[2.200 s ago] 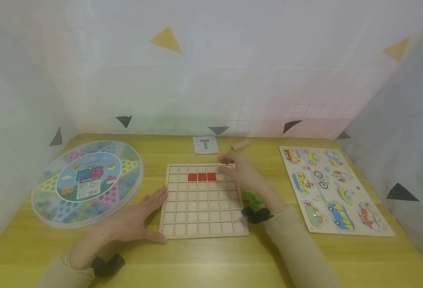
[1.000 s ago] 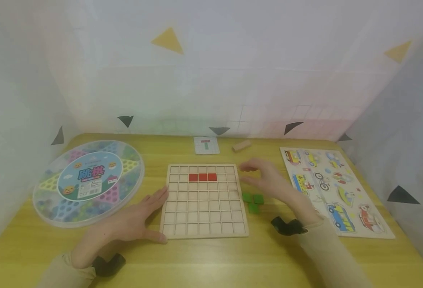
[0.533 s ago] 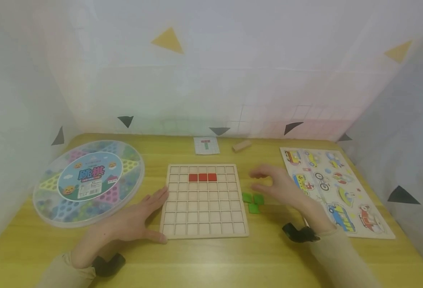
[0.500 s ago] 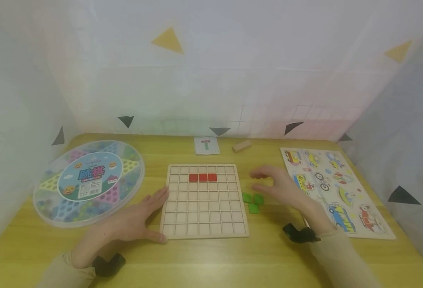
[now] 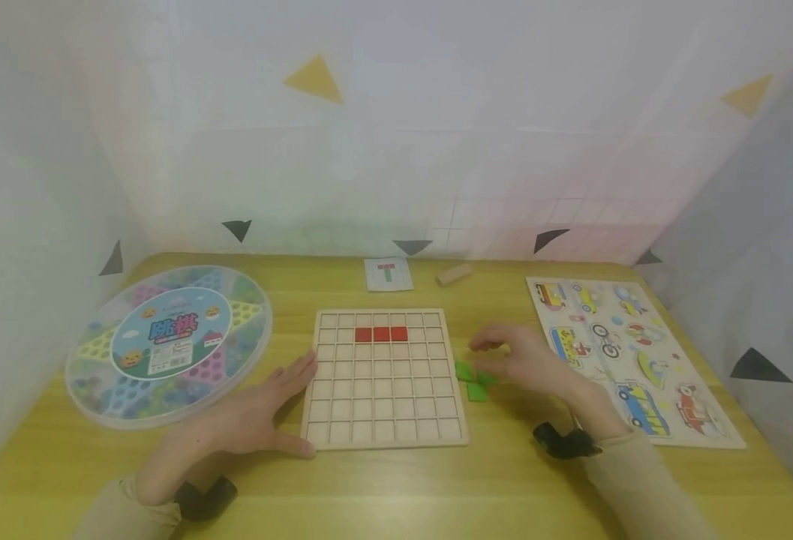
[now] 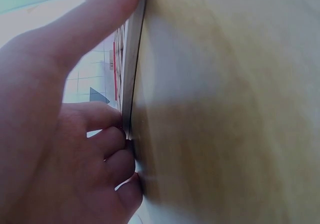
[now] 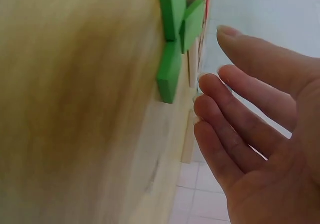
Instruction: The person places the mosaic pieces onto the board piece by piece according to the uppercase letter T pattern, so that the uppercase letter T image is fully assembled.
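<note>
A square wooden grid board [image 5: 362, 388] lies mid-table, with three red square tiles [image 5: 381, 334] in a row in its second row from the back. My left hand [image 5: 250, 416] rests beside the board's left edge, thumb and fingertips touching it; the left wrist view shows the thumb [image 6: 95, 22] against that edge. Right of the board lie three green square tiles [image 7: 172, 12]. Over them hovers my right hand [image 5: 527, 360], thumb and fingers parted. In the right wrist view this hand [image 7: 265, 139] holds nothing and stays apart from the tiles.
A card with a T pattern [image 5: 388, 274] and a small wooden block [image 5: 454, 274] lie behind the board. To the left sits a round Chinese checkers box [image 5: 169, 334]. A vehicle picture puzzle [image 5: 599, 375] lies at the right.
My right hand has moved from the board's far right corner out to the right, then down toward the green tiles. My left hand has stayed at the board's edge.
</note>
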`<state>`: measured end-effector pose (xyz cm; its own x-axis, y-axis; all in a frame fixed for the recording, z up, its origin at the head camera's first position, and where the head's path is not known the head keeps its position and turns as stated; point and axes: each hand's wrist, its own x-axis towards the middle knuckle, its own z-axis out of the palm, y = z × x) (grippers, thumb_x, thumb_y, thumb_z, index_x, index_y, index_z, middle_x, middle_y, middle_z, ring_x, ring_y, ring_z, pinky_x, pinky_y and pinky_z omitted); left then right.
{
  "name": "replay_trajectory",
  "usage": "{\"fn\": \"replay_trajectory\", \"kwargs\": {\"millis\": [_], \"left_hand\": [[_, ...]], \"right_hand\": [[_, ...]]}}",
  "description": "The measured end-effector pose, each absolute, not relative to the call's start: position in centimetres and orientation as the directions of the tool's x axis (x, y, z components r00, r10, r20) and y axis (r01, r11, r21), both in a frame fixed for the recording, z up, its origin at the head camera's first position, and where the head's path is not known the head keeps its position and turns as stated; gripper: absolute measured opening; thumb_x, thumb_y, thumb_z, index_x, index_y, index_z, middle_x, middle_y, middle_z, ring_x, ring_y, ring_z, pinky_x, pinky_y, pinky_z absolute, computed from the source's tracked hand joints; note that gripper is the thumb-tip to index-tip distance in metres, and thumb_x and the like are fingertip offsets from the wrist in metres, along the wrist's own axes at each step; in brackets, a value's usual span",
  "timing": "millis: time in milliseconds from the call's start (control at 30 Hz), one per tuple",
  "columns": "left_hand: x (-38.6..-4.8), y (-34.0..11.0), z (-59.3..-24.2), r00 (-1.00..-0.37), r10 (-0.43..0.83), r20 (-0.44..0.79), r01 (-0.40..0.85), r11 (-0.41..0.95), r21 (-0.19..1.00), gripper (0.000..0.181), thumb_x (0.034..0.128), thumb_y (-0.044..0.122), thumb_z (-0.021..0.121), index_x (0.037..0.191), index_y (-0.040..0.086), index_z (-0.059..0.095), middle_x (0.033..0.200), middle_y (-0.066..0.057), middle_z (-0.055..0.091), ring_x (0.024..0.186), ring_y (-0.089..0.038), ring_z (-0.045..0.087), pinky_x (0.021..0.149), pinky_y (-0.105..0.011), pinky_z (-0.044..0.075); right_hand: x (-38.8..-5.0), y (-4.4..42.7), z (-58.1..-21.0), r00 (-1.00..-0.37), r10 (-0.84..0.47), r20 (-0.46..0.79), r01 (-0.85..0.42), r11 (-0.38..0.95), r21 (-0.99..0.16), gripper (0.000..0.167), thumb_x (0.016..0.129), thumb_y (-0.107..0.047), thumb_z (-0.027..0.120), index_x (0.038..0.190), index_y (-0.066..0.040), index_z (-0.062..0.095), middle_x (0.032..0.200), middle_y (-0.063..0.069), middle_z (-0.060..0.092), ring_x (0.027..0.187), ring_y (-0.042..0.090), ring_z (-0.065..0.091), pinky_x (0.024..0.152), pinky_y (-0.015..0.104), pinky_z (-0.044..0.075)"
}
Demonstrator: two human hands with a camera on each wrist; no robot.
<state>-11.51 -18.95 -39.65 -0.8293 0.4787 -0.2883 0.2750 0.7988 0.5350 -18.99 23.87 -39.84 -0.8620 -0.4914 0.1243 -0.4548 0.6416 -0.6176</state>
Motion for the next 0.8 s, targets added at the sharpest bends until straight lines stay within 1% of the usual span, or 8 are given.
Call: {"fn": "replay_trajectory", "kwargs": {"millis": [100,200,333,433,600,800], "left_hand": [[-11.5,-19.0,-39.7,-0.829,0.479,-0.287,0.280,0.801,0.529,0.121,0.0700,0.071,0.075,0.162,0.021,0.014,0.169,0.001,0.000,0.150,-0.047,0.012,0.120,-0.062,0.019],[-11.6,-19.0,-39.7,-0.830,0.479,-0.286,0.282,0.803,0.526,0.121,0.0699,0.072,0.074,0.162,0.022,0.014,0.169,0.002,0.000,0.150,-0.047,0.013,0.119,-0.062,0.020],[-11.6,-18.9,-39.8,-0.830,0.478,-0.286,0.281,0.802,0.527,0.121,0.0697,0.072,0.074,0.162,0.023,0.013,0.169,0.002,0.000,0.150,-0.047,0.013,0.119,-0.062,0.020],[-11.6,-18.9,-39.7,-0.830,0.480,-0.285,0.280,0.800,0.531,0.121,0.0698,0.071,0.075,0.162,0.023,0.013,0.169,0.002,0.000,0.150,-0.047,0.012,0.120,-0.062,0.020],[-11.6,-18.9,-39.7,-0.828,0.482,-0.287,0.281,0.798,0.533,0.121,0.0703,0.071,0.075,0.162,0.022,0.014,0.169,0.002,0.000,0.150,-0.047,0.012,0.120,-0.061,0.020],[-11.5,-18.9,-39.5,-0.829,0.478,-0.292,0.276,0.802,0.529,0.121,0.0699,0.071,0.075,0.162,0.022,0.014,0.169,0.002,0.000,0.150,-0.047,0.013,0.119,-0.062,0.021]], "right_hand": [[-19.0,23.7,-40.2,-0.856,-0.507,0.104,-0.459,0.650,-0.605,0.029,0.081,-0.024,0.084,0.107,-0.015,0.074,0.104,-0.006,0.072,0.099,0.015,0.065,0.090,0.042,0.055],[-19.0,23.6,-40.6,-0.839,-0.535,0.096,-0.490,0.668,-0.560,0.028,0.081,-0.029,0.084,0.105,-0.020,0.075,0.104,-0.009,0.070,0.098,0.011,0.064,0.089,0.038,0.055],[-18.9,23.3,-40.7,-0.805,-0.581,0.119,-0.549,0.655,-0.518,0.021,0.081,-0.027,0.084,0.100,-0.020,0.077,0.103,-0.009,0.068,0.097,0.010,0.062,0.088,0.035,0.055],[-18.8,23.2,-40.7,-0.793,-0.596,0.123,-0.564,0.644,-0.517,0.018,0.082,-0.024,0.083,0.098,-0.019,0.078,0.103,-0.008,0.066,0.097,0.010,0.062,0.088,0.035,0.055],[-18.8,23.2,-40.8,-0.795,-0.597,0.106,-0.560,0.655,-0.508,0.016,0.084,-0.024,0.082,0.099,-0.020,0.078,0.103,-0.009,0.065,0.097,0.009,0.060,0.088,0.034,0.054],[-19.1,23.4,-41.1,-0.794,-0.596,0.117,-0.563,0.651,-0.509,0.010,0.086,-0.023,0.080,0.095,-0.020,0.077,0.101,-0.009,0.065,0.095,0.010,0.060,0.087,0.034,0.054]]}}
